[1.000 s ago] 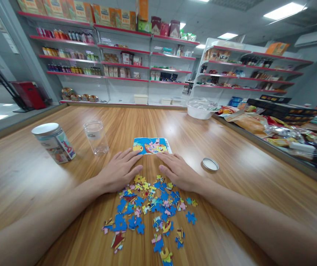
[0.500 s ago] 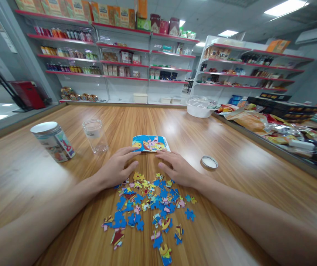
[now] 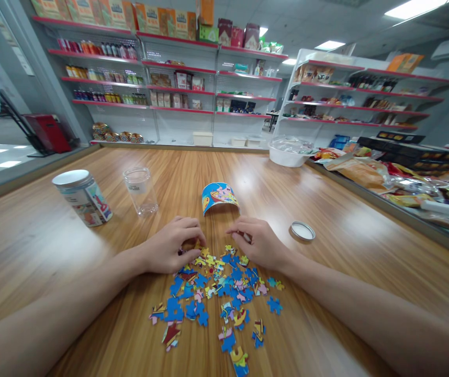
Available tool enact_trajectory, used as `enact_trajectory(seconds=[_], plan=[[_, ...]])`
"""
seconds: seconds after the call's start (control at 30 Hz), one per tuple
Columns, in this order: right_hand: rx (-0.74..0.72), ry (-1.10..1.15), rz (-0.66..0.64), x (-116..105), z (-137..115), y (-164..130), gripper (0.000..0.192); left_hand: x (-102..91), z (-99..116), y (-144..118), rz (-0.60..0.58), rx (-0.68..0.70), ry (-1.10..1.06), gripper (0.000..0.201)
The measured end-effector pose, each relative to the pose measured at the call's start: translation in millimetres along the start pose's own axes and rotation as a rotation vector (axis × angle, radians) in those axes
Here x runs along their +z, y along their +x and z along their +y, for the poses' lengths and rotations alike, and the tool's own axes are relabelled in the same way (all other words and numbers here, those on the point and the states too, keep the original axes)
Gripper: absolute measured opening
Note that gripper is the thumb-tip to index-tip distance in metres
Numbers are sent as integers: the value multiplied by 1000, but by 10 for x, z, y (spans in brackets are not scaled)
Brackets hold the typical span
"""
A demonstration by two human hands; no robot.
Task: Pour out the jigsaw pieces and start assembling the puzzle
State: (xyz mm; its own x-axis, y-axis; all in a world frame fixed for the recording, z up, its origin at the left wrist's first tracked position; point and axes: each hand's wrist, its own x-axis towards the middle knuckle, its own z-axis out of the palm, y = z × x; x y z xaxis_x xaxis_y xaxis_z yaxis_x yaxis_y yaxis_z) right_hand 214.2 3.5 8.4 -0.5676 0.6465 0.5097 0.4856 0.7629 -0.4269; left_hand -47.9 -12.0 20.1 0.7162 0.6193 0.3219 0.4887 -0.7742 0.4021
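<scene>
Loose jigsaw pieces (image 3: 228, 285) in blue, yellow, pink and brown lie spread between my forearms. At their far left edge rests my left hand (image 3: 177, 245), fingers curled and thumb apart, with its tips just over yellow pieces. On the far right side of the pieces is my right hand (image 3: 261, 243), loosely bent, thumb apart from the fingers, holding nothing visible. Beyond both hands a cartoon picture card (image 3: 220, 195) stands arched on the wooden table, touched by neither hand as far as I can see.
A printed jar with a white lid (image 3: 85, 199) and a clear open jar (image 3: 141, 193) stand at left. A round lid (image 3: 303, 231) lies at right. A white basin (image 3: 289, 152) and snack packets (image 3: 366, 173) are along the far right; stocked shelves (image 3: 177, 68) stand behind.
Both hands have drawn back from the picture card towards the pieces, their fingers curling. The card, flatter before, now arches up. The whole view has shifted slightly.
</scene>
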Motion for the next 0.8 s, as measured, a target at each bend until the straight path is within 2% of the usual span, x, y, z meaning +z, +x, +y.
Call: enact_trajectory(seconds=[0.17,0.33,0.43,0.63,0.8], plan=[[-20,21,2,4,-54,6,20,1,5,-11,-7,-10,-53,4],[-63,40,-23,5,-124,1,21,3,-4,-9,29,-38,-32,22],[-64,39,-35,3,-140,-5,21,8,-2,2,42,-39,-5,14],[-81,31,-71,-19,-126,-4,21,13,5,6,16,-41,11,4],[-88,-20,-95,-5,-160,-12,18,-10,-6,-5,-33,-4,-6,16]])
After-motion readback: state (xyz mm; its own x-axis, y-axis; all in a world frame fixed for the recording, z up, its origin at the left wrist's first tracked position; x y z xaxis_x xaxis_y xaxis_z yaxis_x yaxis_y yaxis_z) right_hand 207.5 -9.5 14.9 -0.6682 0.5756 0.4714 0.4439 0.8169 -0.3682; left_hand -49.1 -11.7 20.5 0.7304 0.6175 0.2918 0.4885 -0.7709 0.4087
